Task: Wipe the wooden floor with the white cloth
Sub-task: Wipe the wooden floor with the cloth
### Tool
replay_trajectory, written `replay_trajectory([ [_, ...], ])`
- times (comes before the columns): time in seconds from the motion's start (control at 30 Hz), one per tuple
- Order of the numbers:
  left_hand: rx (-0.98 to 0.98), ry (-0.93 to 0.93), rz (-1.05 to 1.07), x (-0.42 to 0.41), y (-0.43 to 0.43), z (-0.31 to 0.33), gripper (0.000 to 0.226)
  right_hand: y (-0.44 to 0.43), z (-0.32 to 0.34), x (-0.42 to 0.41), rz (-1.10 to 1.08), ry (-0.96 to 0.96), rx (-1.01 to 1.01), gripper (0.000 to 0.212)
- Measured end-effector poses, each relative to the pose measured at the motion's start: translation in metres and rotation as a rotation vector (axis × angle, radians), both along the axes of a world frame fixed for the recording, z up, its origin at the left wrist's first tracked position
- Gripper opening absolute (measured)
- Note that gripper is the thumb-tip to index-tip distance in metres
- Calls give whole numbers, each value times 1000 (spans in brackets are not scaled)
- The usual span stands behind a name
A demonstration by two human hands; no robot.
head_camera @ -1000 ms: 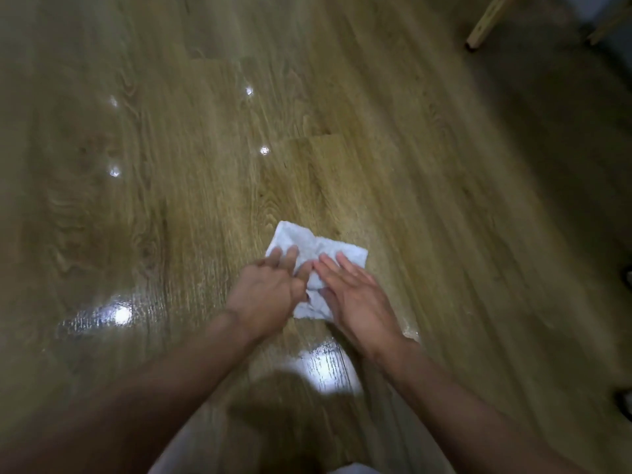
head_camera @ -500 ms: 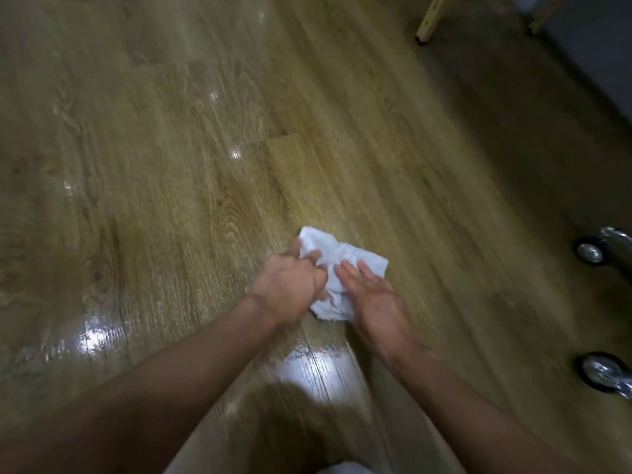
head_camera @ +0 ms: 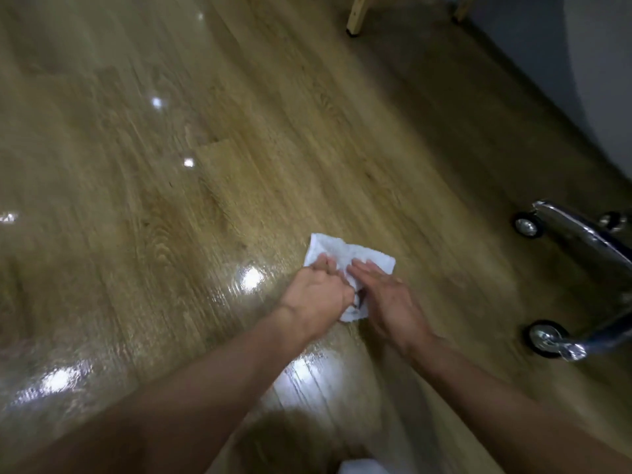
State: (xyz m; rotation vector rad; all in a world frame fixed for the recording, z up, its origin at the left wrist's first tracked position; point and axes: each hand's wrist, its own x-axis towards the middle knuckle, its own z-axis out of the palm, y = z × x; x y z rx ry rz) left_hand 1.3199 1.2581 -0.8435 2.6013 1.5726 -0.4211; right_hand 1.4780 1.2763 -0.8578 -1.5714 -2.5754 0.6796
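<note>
A crumpled white cloth lies on the glossy wooden floor a little right of the middle. My left hand covers the cloth's left part, its fingers curled into the fabric and gripping it. My right hand lies on the right part with straight fingers pressing the cloth flat. Both hands hide the cloth's near half; a small strip of it shows between them.
A chrome office chair base with black castor wheels stands close at the right. A light wooden furniture leg is at the top, and a grey wall runs along the upper right. Ceiling lights reflect off the floor.
The view has swung right, so the chair base shows more fully. My hands and the cloth have slid rightward across the floor. My left hand's fingers have curled tighter into the cloth.
</note>
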Motion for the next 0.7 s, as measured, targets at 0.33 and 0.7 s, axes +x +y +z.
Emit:
replay_trajectory([
  [0.33, -5, -278, -87, 16, -15, 7, 15, -33, 2, 53, -88, 100, 32, 49],
  [0.7, 234, -478, 205, 5, 59, 35, 28, 49, 47, 33, -300, 8, 133, 19],
])
